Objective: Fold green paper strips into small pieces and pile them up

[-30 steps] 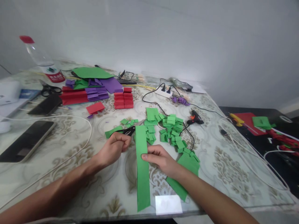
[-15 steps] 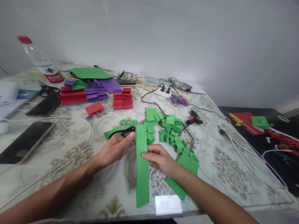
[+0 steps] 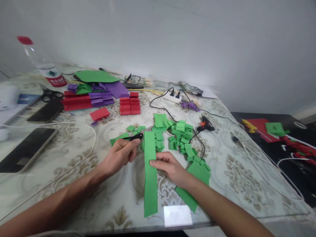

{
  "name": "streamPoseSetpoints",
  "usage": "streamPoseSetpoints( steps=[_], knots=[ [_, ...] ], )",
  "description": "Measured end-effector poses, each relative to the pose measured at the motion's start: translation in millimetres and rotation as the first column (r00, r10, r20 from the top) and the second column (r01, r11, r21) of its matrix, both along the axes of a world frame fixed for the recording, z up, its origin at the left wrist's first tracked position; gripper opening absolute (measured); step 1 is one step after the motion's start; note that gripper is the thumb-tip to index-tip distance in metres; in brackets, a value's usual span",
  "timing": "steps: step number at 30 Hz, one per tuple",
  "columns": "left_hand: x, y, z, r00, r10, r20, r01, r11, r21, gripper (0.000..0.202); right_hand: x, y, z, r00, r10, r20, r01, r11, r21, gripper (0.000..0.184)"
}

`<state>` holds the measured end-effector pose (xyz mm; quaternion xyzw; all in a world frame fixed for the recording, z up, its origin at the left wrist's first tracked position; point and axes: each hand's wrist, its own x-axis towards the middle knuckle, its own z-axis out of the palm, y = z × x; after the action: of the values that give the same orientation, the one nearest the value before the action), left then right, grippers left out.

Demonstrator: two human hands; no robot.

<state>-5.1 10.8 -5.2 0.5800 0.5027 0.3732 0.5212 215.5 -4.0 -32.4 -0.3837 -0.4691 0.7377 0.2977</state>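
Note:
A long green paper strip [image 3: 150, 177] lies on the table, running from the near edge toward the middle. My right hand [image 3: 170, 168] rests on its right edge, thumb pressed on the paper and fingers curled. My left hand [image 3: 120, 154] sits just left of the strip, closed around the black handles of small scissors [image 3: 134, 136] whose blades point at the strip's far end. Several small green paper squares [image 3: 181, 133] are heaped behind and to the right of the strip.
Stacks of red [image 3: 130, 103] and purple [image 3: 101, 98] paper lie at the back left, with a second pair of scissors [image 3: 50, 94], a bottle [image 3: 43, 64] and two phones [image 3: 27, 148]. A glue gun [image 3: 206, 124], a power strip [image 3: 172, 97] and cables cross the right side.
My left hand with the scissors shifted slightly toward the far end of the strip. My right hand and the strip stayed nearly still.

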Motion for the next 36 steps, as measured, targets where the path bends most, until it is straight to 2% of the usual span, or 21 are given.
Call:
streamPoseSetpoints(
  steps=[5,7,14,18,22,30,36],
  knots=[
    [4.7,4.1,-5.0,0.993,0.113,0.022,-0.113,0.994,0.000,0.030,-0.2,0.4,-0.4,0.999,-0.041,0.001,0.041,0.999,-0.004,0.040],
    [4.5,4.5,-5.3,0.990,0.135,0.031,-0.135,0.991,0.002,0.026,0.0,0.8,-0.8,0.997,-0.071,0.006,0.071,0.997,-0.004,0.041],
    [0.8,0.6,-3.6,0.989,0.063,0.132,-0.046,0.990,-0.133,0.017,0.3,1.8,-2.3,0.995,-0.097,0.029,0.097,0.995,-0.002,0.043],
    [3.5,1.3,-5.2,0.981,0.077,0.178,-0.063,0.995,-0.079,0.014,0.4,1.8,-3.3,0.995,-0.089,0.045,0.088,0.996,0.006,0.043],
    [5.2,3.3,-4.5,0.986,0.012,0.165,-0.004,0.999,-0.050,0.017,0.3,1.6,-2.4,0.997,-0.059,0.052,0.058,0.998,0.020,0.043],
    [8.4,1.9,-2.3,0.980,-0.138,0.146,0.147,0.988,-0.054,0.035,-3.3,-1.4,8.0,0.997,-0.027,0.071,0.022,0.997,0.080,0.045],
    [9.9,1.3,-2.9,0.972,-0.170,0.162,0.179,0.983,-0.046,0.037,-4.3,-2.7,6.2,0.997,-0.036,0.070,0.030,0.996,0.082,0.048]
  ],
)
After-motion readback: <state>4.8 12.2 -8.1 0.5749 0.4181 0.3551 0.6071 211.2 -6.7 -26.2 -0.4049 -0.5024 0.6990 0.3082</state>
